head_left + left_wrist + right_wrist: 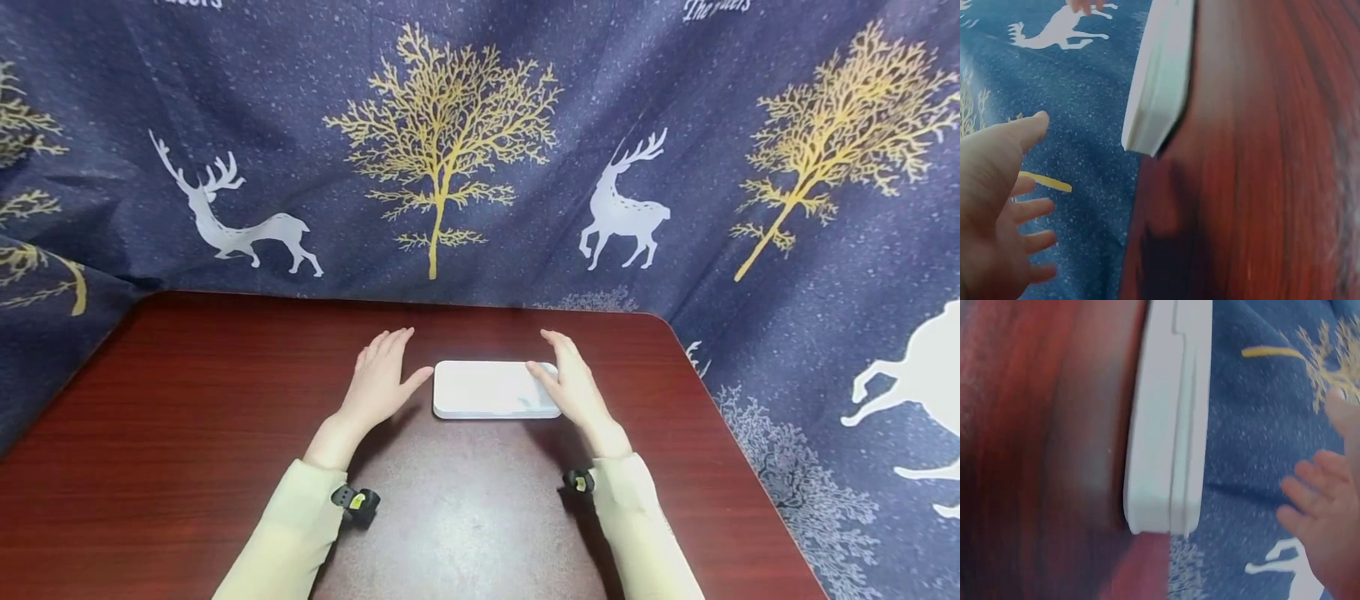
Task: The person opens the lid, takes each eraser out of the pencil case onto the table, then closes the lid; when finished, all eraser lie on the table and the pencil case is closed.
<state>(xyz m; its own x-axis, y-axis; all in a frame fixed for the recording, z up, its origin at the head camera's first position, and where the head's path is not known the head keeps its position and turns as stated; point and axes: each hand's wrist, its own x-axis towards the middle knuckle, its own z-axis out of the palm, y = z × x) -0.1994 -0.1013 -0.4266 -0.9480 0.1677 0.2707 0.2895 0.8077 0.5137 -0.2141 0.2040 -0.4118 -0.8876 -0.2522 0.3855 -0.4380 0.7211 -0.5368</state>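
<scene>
A flat white rectangular case [480,388] with rounded corners lies lengthwise on the table, its top plain. Along its side a seam runs with a small step in it, as the right wrist view shows of the case [1160,437]. To the left of it, the left hand [378,379] hovers with fingers extended and thumb pointing at the case's left end. The right hand [576,390] is at the other end, its thumb overlapping the case's top right corner in the head view. Both hands have straight, relaxed fingers and hold nothing.
The dark red wood-grain table [202,433] has a rounded far right corner. Behind it and along the sides hangs a blue cloth [495,242] printed with white deer and golden trees. A small dark camera [363,504] is strapped to the left wrist.
</scene>
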